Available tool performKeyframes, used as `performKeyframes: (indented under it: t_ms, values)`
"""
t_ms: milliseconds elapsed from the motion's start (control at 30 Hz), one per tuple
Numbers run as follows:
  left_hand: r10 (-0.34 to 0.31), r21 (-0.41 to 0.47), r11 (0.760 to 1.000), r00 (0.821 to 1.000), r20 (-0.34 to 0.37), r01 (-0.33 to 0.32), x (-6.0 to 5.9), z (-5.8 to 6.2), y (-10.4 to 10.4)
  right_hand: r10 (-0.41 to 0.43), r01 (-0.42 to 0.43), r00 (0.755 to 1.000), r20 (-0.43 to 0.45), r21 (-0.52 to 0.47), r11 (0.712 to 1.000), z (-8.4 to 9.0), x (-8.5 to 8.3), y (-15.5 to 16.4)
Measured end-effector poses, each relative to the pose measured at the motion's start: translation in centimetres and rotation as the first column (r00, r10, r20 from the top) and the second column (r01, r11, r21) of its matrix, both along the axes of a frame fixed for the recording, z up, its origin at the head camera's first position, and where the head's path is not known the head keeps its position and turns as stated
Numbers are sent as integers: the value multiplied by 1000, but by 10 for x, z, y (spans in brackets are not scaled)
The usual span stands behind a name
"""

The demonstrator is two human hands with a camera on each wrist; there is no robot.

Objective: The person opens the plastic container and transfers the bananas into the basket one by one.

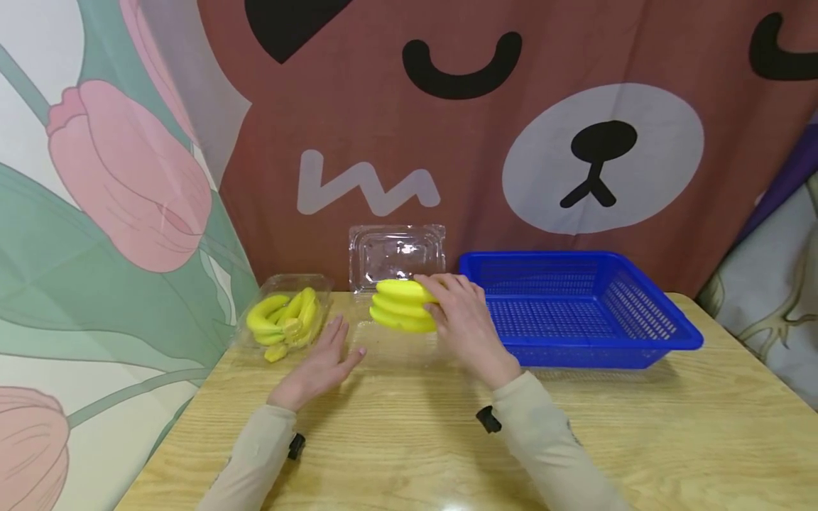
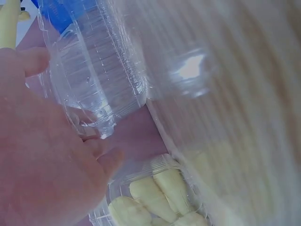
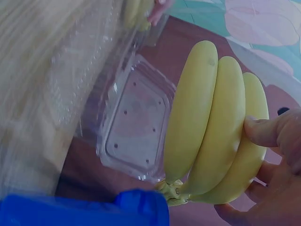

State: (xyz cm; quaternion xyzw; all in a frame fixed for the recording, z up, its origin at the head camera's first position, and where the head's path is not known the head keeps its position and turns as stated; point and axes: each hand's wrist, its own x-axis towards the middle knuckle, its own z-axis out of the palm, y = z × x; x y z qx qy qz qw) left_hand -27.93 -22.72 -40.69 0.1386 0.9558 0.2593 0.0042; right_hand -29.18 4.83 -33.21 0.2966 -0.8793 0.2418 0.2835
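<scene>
My right hand (image 1: 465,321) grips a bunch of yellow bananas (image 1: 402,306) and holds it up over a clear plastic clamshell box whose lid (image 1: 397,259) stands raised at the back. In the right wrist view the thumb lies along one side of the bananas (image 3: 204,127), with fingers curled behind and the stem end pointing down. My left hand (image 1: 317,369) hovers by the left side of this box, fingers spread and holding nothing. Left of it, a second clear box (image 1: 254,291) contains more bananas (image 1: 284,319).
A blue plastic basket (image 1: 575,355) with perforated walls stands at the right, beside the clamshell. Everything sits on a light wooden table (image 1: 409,440). A printed cloth with a bear face (image 1: 473,142) hangs close behind the table's back edge.
</scene>
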Motion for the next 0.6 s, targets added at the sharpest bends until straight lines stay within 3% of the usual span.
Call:
performKeyframes:
  t_ms: [600]
  values:
    - [4, -21, 1000, 1000, 26, -3, 2, 3, -1, -116, 117, 993, 12, -55, 992, 4, -6, 69]
